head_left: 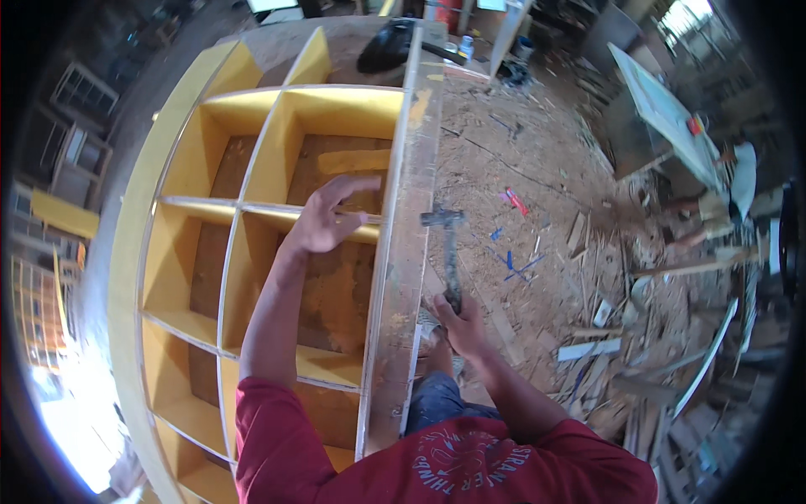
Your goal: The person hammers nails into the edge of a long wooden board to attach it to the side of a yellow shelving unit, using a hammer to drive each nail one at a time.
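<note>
Shelving [130,210], yellow, compartments facing up; the person's left hand [323,220] hangs over a cross divider [264,207], fingers and thumb spread in a C, can't tell from here if they touch wood. Risk there: a hammer blow landing near that hand could catch the knuckles, and a thin divider edge might chip. Right hand [464,326] is wrapped round the handle of the hammer [452,260], head pointing away from the person, just right of the long side board [411,227]; an off-angle swing would likely clip that board. Around: far left, yellow plank [65,214], well apart; upright dividers cut up the reach across the unit; black bundle [390,46] at the far end would block work there. Right of the board, blue strips [510,265] on the dusty floor, then a white slat [589,349] among scrap wood, which could trip a sidestep. Farther right, a pale panel [663,109] stands tilted.
</note>
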A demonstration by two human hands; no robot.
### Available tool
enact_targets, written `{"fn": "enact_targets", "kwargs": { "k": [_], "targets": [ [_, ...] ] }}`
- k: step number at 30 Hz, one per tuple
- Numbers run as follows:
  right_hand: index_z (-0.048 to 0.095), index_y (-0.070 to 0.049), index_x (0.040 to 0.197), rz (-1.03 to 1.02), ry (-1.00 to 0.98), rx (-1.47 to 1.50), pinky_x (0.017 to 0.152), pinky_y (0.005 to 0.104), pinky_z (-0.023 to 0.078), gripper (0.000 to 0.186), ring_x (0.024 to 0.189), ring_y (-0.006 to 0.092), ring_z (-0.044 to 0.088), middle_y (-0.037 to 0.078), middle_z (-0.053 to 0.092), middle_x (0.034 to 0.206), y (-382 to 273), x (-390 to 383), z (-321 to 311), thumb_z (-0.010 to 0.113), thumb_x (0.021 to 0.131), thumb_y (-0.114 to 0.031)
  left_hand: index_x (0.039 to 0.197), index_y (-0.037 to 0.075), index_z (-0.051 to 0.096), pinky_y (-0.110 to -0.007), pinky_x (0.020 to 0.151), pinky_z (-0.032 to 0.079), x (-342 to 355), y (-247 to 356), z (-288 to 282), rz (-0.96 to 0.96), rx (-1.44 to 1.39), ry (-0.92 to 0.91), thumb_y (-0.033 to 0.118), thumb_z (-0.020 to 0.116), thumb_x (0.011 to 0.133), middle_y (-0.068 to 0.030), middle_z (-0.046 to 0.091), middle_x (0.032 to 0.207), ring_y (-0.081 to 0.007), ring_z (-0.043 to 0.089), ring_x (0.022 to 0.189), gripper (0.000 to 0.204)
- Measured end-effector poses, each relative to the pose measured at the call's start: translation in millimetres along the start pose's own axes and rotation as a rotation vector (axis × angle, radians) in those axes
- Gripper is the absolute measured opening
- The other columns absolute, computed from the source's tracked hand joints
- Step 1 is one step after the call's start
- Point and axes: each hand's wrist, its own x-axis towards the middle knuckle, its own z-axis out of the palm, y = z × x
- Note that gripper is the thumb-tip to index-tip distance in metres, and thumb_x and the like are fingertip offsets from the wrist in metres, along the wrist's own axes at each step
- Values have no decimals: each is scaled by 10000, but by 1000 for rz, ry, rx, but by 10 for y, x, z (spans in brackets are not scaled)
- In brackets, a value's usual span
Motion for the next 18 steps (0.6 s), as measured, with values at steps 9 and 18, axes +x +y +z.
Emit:
{"fn": "enact_targets", "kwargs": {
  "k": [9,18],
  "targets": [
    [614,-28,1022,-206,-125,-183,563,248,381,223,625,30,459,-57,529,721,-934,470,-370,746,1013,-208,1297,-20,568,-250,685,390,-38,-282,-50,-163,-584,174,113,405,1029,17,477,866,-82,417,741,341],
    [641,-28,1022,-287,-311,-226,574,242,387,224,628,32,468,-49,540,730,-1643,826,-623,743,1023,-227,1297,51,523,-254,782,549,-113,97,-96,-259,-809,367,154,517,1134,-128,728,1178,-123,717,967,193]
  ]
}}
